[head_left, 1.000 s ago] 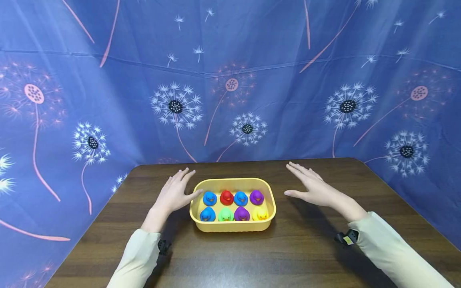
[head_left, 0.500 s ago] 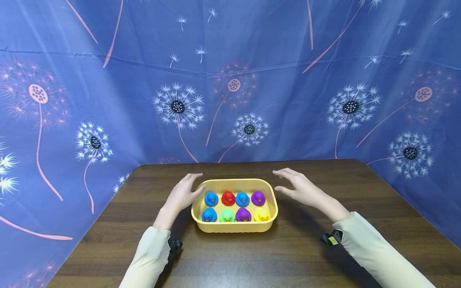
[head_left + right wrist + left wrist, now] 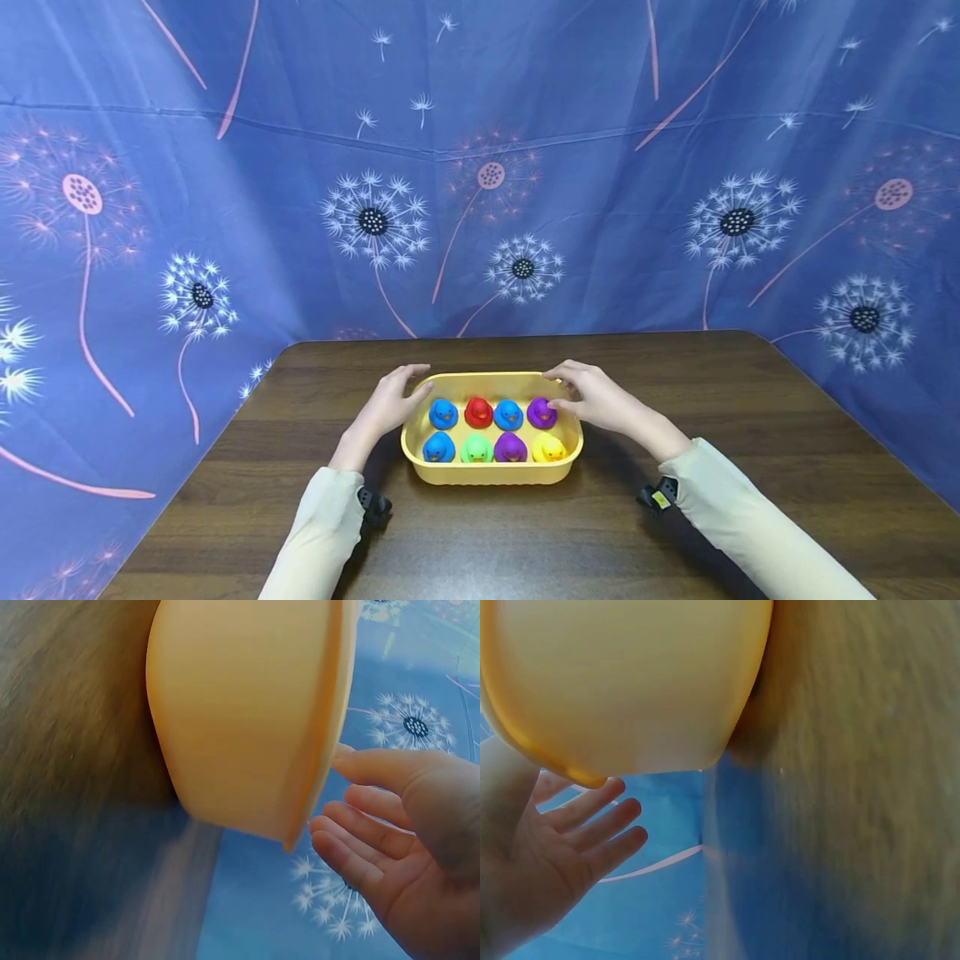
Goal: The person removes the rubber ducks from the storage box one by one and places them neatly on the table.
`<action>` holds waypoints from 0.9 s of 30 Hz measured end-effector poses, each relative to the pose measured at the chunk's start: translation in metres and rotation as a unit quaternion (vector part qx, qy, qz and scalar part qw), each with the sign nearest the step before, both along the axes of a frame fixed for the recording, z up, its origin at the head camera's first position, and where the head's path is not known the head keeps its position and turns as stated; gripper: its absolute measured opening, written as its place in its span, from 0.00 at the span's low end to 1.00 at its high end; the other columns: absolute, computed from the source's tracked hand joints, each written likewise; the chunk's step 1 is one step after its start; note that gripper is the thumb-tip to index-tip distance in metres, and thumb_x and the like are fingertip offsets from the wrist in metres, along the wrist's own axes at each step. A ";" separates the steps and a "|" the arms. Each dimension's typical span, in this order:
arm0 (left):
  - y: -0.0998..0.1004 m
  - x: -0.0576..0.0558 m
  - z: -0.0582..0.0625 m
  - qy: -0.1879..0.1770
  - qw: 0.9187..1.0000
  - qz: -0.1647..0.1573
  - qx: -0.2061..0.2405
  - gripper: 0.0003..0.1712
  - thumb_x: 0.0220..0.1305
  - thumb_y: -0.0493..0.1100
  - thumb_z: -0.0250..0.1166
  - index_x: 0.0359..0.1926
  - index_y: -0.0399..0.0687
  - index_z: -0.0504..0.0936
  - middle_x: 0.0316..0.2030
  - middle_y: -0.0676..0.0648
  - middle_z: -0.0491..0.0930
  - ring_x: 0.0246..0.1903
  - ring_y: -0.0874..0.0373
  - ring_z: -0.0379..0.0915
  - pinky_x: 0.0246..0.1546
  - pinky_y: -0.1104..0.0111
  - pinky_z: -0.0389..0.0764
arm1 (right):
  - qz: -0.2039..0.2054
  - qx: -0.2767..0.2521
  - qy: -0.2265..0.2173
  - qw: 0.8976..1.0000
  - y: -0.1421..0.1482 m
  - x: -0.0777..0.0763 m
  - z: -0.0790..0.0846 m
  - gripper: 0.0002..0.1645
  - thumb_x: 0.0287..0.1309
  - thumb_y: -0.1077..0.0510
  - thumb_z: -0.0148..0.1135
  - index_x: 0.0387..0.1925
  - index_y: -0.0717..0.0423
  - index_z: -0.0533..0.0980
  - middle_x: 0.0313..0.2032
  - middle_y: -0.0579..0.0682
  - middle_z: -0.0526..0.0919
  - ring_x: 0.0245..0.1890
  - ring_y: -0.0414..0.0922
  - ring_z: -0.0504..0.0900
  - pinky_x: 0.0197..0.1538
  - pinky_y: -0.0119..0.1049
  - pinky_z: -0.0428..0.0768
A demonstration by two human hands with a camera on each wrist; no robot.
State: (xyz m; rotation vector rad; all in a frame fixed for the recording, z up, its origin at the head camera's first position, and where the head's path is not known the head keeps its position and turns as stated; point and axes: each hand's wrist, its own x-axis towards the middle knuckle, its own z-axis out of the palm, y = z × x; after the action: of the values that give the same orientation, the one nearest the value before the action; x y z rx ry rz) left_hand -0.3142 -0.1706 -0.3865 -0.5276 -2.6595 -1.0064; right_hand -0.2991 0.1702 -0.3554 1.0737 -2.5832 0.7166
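Note:
A yellow rectangular tub (image 3: pixel 487 473) stands on the table with several small rubber ducks inside. The back row has a blue duck (image 3: pixel 443 414), a red duck (image 3: pixel 478 412), another blue and a purple duck (image 3: pixel 542 413). In front sit a blue, a light green duck (image 3: pixel 477 448), a purple and a yellow duck (image 3: pixel 549 447). My left hand (image 3: pixel 392 402) hovers at the tub's back left corner, thumb over the rim, fingers loosely bent. Over the back right corner, my right hand (image 3: pixel 596 398) has its thumb tip overlapping the back purple duck; its fingers grip nothing.
The tub rests on a dark brown wooden table (image 3: pixel 480 542). Behind and around it hangs a blue cloth (image 3: pixel 600 183) printed with dandelions. Each wrist carries a small black camera, such as the right wrist camera (image 3: pixel 658 495).
My right hand has moved left from beside the tub to over its back right corner. My left hand has shifted slightly right toward the rim, its fingers bending more. The ducks stay in place.

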 end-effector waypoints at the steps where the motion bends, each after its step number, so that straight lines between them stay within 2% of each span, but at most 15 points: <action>1: 0.000 -0.001 -0.001 -0.003 1.000 -0.002 0.006 0.25 0.65 0.46 0.58 0.59 0.38 0.72 0.54 0.38 0.76 0.55 0.43 0.71 0.56 0.54 0.71 | -0.001 0.000 -0.002 1.000 -0.002 -0.001 0.000 0.22 0.48 0.62 0.69 0.45 0.68 0.77 0.40 0.59 0.81 0.35 0.51 0.81 0.38 0.38 0.80; 6: 0.004 -0.006 -0.004 -0.014 0.999 -0.001 0.035 0.24 0.65 0.44 0.59 0.59 0.37 0.72 0.53 0.35 0.77 0.53 0.43 0.73 0.54 0.53 0.73 | -0.008 0.001 -0.020 1.000 -0.012 -0.004 -0.002 0.19 0.48 0.63 0.69 0.42 0.69 0.78 0.37 0.60 0.81 0.32 0.50 0.81 0.36 0.38 0.81; 11: 0.010 -0.009 -0.008 -0.025 0.997 0.015 0.068 0.20 0.65 0.44 0.59 0.55 0.38 0.75 0.50 0.37 0.79 0.50 0.45 0.75 0.52 0.54 0.73 | -0.008 0.022 -0.028 0.999 -0.019 -0.005 -0.004 0.19 0.46 0.64 0.70 0.41 0.70 0.78 0.36 0.61 0.81 0.32 0.52 0.81 0.37 0.42 0.82; 16: 0.017 -0.009 -0.010 -0.032 0.994 0.026 0.097 0.18 0.64 0.43 0.60 0.52 0.37 0.77 0.48 0.40 0.81 0.49 0.47 0.75 0.52 0.55 0.73 | -0.009 0.055 -0.025 0.998 -0.024 -0.005 -0.007 0.19 0.45 0.63 0.70 0.40 0.69 0.79 0.35 0.60 0.82 0.31 0.51 0.79 0.36 0.36 0.80; 21: 0.020 -0.011 -0.011 -0.033 0.993 0.038 0.105 0.17 0.65 0.42 0.59 0.52 0.37 0.77 0.48 0.39 0.81 0.51 0.45 0.75 0.53 0.54 0.72 | -0.031 0.081 -0.031 0.996 -0.027 -0.007 -0.011 0.21 0.44 0.63 0.71 0.42 0.69 0.79 0.38 0.61 0.83 0.36 0.51 0.80 0.42 0.39 0.81; 27: 0.018 -0.011 -0.014 -0.040 0.992 0.044 0.109 0.15 0.65 0.41 0.58 0.49 0.37 0.79 0.47 0.40 0.81 0.49 0.46 0.76 0.52 0.54 0.73 | -0.050 0.099 -0.076 0.991 -0.034 -0.008 -0.015 0.24 0.43 0.63 0.72 0.45 0.68 0.78 0.42 0.61 0.82 0.40 0.53 0.79 0.47 0.44 0.80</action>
State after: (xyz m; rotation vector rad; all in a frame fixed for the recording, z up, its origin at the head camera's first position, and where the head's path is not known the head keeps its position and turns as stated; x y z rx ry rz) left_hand -0.3257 -0.1530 -0.4000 -0.3279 -2.5700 -1.2958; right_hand -0.3075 0.1365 -0.3705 0.9690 -2.8658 0.5456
